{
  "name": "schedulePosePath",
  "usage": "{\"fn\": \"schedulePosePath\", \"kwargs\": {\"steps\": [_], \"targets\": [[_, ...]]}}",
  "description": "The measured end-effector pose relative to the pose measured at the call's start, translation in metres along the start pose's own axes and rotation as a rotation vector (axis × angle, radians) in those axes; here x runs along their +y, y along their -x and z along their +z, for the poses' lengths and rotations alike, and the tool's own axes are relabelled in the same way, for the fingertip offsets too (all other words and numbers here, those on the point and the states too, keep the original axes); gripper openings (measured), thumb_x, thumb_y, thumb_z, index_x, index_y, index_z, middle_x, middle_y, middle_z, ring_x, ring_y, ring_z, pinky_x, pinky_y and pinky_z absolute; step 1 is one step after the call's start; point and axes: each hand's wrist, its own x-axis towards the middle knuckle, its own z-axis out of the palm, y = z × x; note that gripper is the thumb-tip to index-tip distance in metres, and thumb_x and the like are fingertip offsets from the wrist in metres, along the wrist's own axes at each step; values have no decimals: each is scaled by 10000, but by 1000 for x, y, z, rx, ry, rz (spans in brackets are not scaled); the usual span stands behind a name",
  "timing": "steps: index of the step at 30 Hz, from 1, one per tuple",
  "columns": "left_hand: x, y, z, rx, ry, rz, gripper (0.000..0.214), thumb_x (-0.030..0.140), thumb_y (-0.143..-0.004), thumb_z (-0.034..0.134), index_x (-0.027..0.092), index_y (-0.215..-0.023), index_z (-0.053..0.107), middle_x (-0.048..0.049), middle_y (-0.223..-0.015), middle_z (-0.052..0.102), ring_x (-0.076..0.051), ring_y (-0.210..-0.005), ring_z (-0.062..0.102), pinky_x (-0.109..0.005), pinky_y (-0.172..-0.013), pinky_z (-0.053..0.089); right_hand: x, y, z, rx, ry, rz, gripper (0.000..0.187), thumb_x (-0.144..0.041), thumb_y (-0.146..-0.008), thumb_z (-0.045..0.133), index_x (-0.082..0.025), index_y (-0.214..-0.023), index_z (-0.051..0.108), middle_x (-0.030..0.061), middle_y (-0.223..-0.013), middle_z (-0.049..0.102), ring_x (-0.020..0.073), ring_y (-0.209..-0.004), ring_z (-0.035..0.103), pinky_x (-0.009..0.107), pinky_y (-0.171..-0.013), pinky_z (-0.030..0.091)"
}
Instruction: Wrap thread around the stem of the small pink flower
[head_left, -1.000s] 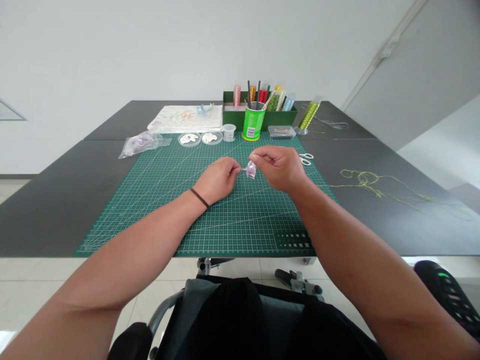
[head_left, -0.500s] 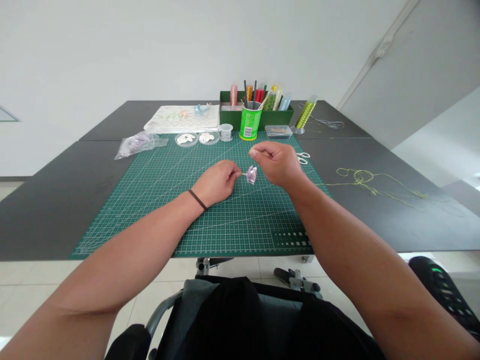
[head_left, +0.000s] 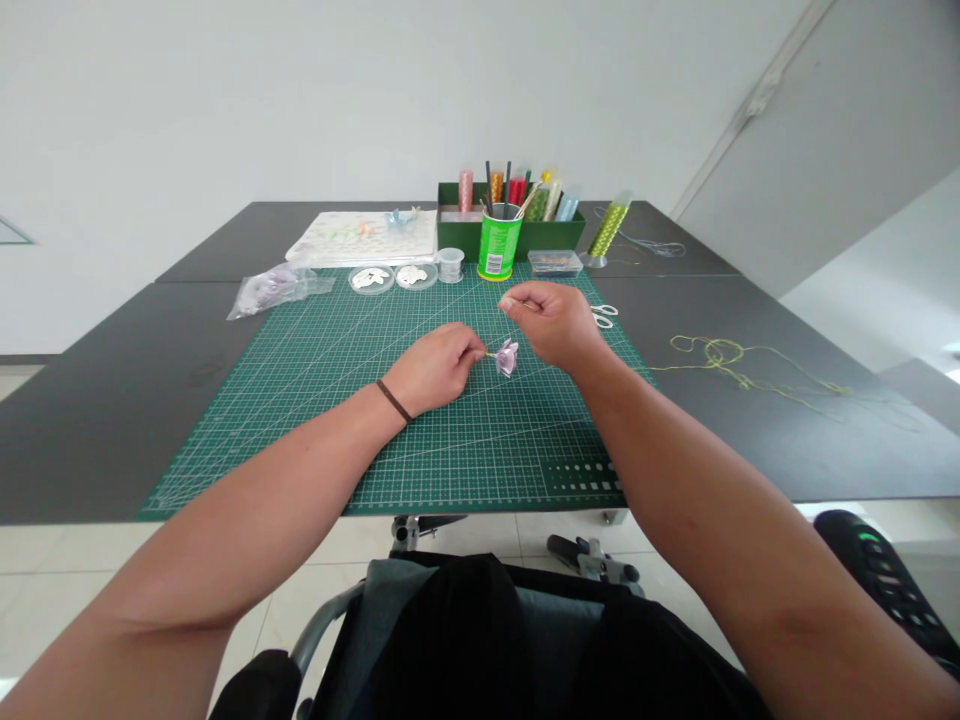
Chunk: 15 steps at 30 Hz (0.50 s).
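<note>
Clamping the thin yellow-green stem (head_left: 490,353) of a ruffled lilac flower (head_left: 506,358), the left hand (head_left: 439,366) could kink it by overtwisting, the right hand (head_left: 559,325) pinched together, contents unclear.

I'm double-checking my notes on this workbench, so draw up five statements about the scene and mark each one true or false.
1. The left hand holds a pale purple flower by its stem. True.

2. The fingertips of the right hand are on the handles of the scissors. False: the scissors' white handles show behind the right hand, clear of its fingertips.

3. Thin sticks stand in the green can. True.

4. The dark band is on the right wrist. False: the dark band is on the left wrist.

5. Loose yellow-green thread lies on the table, right of the gridded mat. True.
</note>
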Motion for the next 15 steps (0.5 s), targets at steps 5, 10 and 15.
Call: {"fn": "schedulePosePath", "kwargs": {"steps": [5, 10, 15], "targets": [[1, 1, -1, 18, 9, 30, 112, 127, -894, 515, 165, -805, 572, -33, -805, 629, -170, -834, 597, -334, -795, 498, 5, -2, 1, -16, -23, 45, 222, -333, -832, 561, -154, -769, 676, -19, -609, 534, 108, -598, 430, 272, -604, 342], [1, 1, -2, 42, 17, 65, 118, 142, -905, 510, 166, -803, 563, -30, -796, 626, -166, -812, 589, -328, -777, 490, 11, -5, 3, -66, -23, 106, 244, -358, -819, 578, -148, -759, 686, -1, -633, 569, 121, -622, 467, 285, -618, 365], [2, 1, -3, 65, 29, 92, 111, 148, -909, 509, 169, -811, 556, -28, -800, 627, -162, -805, 587, -323, -769, 485, 17, -7, 5, -134, -82, 137, 223, -347, -793, 597, -151, -764, 701, 27, -729, 656, 141, -687, 536, 302, -672, 402]]}}
